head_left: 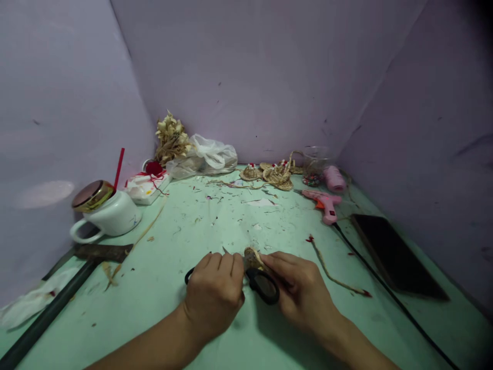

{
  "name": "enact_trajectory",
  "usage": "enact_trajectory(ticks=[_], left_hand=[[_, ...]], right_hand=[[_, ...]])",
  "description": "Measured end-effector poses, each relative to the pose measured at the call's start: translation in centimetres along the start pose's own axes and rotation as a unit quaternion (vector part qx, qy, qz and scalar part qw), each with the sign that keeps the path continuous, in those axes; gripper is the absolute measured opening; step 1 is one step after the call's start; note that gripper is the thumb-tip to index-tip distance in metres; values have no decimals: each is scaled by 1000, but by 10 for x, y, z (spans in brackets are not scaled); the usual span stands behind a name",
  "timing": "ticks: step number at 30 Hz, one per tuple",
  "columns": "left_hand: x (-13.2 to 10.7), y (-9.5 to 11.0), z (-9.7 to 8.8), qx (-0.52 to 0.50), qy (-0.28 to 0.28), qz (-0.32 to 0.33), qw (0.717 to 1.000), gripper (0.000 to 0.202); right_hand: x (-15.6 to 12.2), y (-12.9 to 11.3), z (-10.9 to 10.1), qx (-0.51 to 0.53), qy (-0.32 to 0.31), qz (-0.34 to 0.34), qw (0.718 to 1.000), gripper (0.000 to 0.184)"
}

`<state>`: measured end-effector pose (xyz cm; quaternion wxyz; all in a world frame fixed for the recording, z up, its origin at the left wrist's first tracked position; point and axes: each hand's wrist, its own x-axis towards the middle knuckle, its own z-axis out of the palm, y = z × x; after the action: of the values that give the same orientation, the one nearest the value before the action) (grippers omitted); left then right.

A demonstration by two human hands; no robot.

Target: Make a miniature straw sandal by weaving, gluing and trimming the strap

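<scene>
Green tabletop (169, 262): left hand (215, 290) clenched round scissors (253, 276), right hand (304, 290) pinching woven piece (251, 257).

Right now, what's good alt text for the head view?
A left hand grips black-handled scissors; the right hand pinches a small tan piece. Beyond them on the green table lie a pink glue gun and woven ornaments.

Worktop (185, 226): mug (119, 213) left, hammer (77, 283) in front; flower bunch (170, 139) back left, plastic bag (215, 155) just right of it; rope pieces (278, 177) back centre; spool (334, 179) back right, glue gun (329, 207) before it; tablet (396, 254) far right; scissors (252, 277) front centre, at left hand (215, 288).
</scene>
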<state>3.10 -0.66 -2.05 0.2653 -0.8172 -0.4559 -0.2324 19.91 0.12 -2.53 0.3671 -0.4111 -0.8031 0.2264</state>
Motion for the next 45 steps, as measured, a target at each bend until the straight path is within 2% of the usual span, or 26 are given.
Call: enact_trajectory(ticks=[6, 11, 13, 18, 25, 28, 30, 32, 34, 36, 38, 40, 42, 43, 45], left_hand=[[-1, 4, 2, 6, -6, -12, 1000, 17], [4, 9, 5, 5, 5, -4, 1000, 14], [8, 9, 8, -9, -4, 0, 1000, 12], [11, 4, 12, -26, -27, 8, 999, 11], [2, -4, 17, -26, -33, 13, 999, 14], [-3, -20, 18, -2, -73, -20, 997, 19], [-4, -32, 16, 45, -97, -87, 990, 21], [-3, -40, 10, 48, -104, -108, 987, 24], [1, -43, 3, 29, -99, -114, 988, 27], [7, -47, -3, 23, -110, -144, 983, 27], [12, -55, -3, 64, -148, -185, 969, 25], [15, -66, 3, 95, -215, -207, 950, 28], [15, -76, 10, 95, -265, -199, 939, 33], [14, -79, 12, 86, -264, -198, 940, 37], [14, -79, 13, 15, -211, -236, 948, 40]], right_hand=[[1, 2, 0, -18, -7, -22, 1000, 29], [-1, -1, 1, -11, 3, -48, 999, 41], [-2, -3, 1, -7, 6, -34, 999, 44], [-1, -3, 0, -11, 15, 43, 999, 37], [1, 0, -3, -26, 3, 56, 998, 36], [1, 1, -8, -12, 24, 91, 996, 28], [1, 1, -11, 10, 57, 116, 992, 22], [2, 1, -13, 55, 85, 132, 986, 20], [5, 3, -12, 130, 105, 191, 967, 20], [9, 5, -8, 231, 97, 284, 925, 21], [12, 8, -2, 327, 74, 345, 877, 21], [13, 10, 5, 393, 64, 365, 842, 23], [11, 9, 12, 421, 54, 369, 827, 25], [10, 9, 16, 425, 48, 369, 825, 24], [7, 7, 22, 428, 41, 367, 825, 24]])
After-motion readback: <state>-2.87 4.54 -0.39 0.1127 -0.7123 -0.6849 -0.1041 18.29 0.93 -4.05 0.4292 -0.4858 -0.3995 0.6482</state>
